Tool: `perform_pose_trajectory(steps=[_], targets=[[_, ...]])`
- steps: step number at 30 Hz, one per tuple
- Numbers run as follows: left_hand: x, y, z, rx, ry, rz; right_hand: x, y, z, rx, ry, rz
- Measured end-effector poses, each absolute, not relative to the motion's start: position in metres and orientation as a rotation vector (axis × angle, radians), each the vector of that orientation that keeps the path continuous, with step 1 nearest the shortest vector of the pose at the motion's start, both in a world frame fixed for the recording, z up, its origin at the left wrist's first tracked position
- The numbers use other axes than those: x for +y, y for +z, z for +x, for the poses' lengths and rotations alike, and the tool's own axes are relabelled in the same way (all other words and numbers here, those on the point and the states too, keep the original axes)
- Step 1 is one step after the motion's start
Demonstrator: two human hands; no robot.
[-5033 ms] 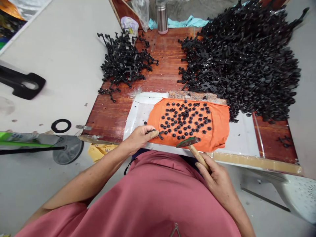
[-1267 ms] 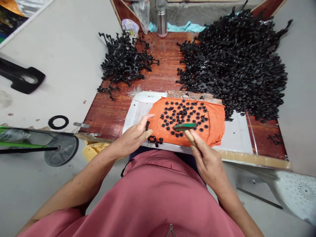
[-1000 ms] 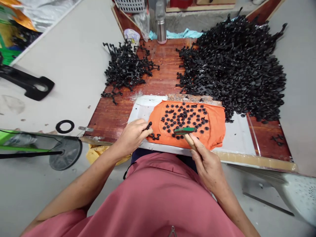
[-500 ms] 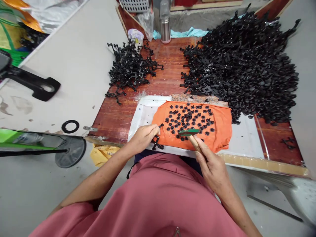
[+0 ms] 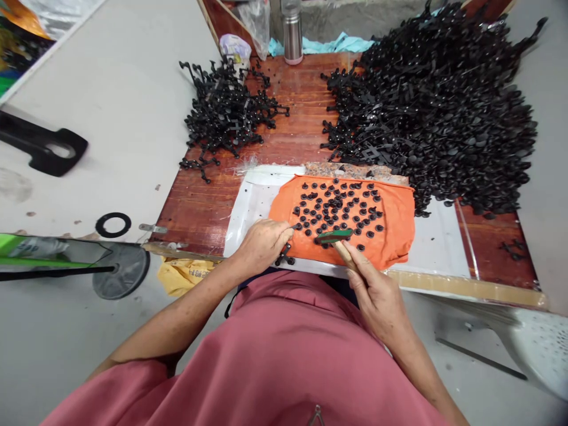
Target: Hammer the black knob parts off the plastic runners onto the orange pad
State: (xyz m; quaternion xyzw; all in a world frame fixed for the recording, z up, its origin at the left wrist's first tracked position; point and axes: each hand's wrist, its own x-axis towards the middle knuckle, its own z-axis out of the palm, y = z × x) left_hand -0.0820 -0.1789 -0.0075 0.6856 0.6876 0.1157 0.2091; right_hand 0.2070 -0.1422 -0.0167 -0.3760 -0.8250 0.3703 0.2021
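My left hand point(image 5: 265, 241) is closed at the left edge of an orange cloth point(image 5: 399, 219). It grips a small black plastic part point(image 5: 284, 253) with round knobs, whose upper portion the fingers hide. My right hand point(image 5: 376, 293) is wrapped around the wooden handle of a small hammer point(image 5: 335, 236) with a dark green head. That head hovers over or rests on the front of the cloth; I cannot tell which. Many small black round pieces point(image 5: 333, 204) with short stems are scattered over the cloth.
A large heap of black plastic parts point(image 5: 439, 118) covers the table's right side. A smaller heap point(image 5: 228, 109) lies at the left. At the back stands a steel flask point(image 5: 293, 36). A black ring point(image 5: 113, 225) lies on the pale board point(image 5: 124, 118) at left.
My left hand has turned slightly inward over the black part, covering more of it. The hammer head has barely moved on the cloth. The whole view has shifted a little.
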Motion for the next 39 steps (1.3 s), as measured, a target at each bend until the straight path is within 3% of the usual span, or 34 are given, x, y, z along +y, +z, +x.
perform_pose_trajectory(steps=[39], targets=[[-0.176,-0.0093,-0.0835,1.966,0.179,2.01,-0.1438,-0.0246,0.2073,-2.303,1.112,-1.148]])
